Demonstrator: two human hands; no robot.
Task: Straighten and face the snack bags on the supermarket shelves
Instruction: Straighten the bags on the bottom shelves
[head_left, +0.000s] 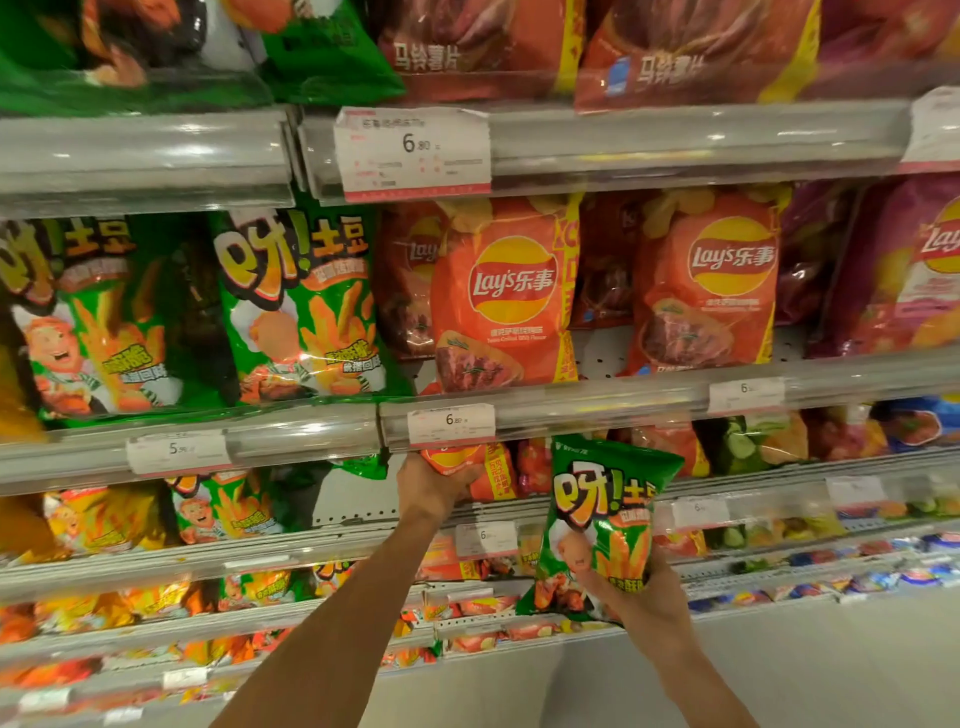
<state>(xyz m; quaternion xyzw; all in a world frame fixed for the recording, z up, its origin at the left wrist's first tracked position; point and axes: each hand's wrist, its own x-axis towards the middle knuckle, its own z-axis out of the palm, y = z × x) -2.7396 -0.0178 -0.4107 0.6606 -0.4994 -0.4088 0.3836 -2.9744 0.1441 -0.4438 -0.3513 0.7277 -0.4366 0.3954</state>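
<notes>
From the head view, the task looked mid-course. The right hand gripped a green snack bag clear of the shelves, not yet placed. The left hand clutched an orange chip bag under the shelf rail. Above both hands, the orange bags faced forward; lower rows appeared jumbled. Grey tiered shelving with price tags filled the aisle, over pale floor.

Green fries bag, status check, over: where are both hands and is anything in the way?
Right hand grips green fries bag off the shelf, upright. Left hand grips orange Lay's bag under the shelf rail. Nothing in the way.
</notes>
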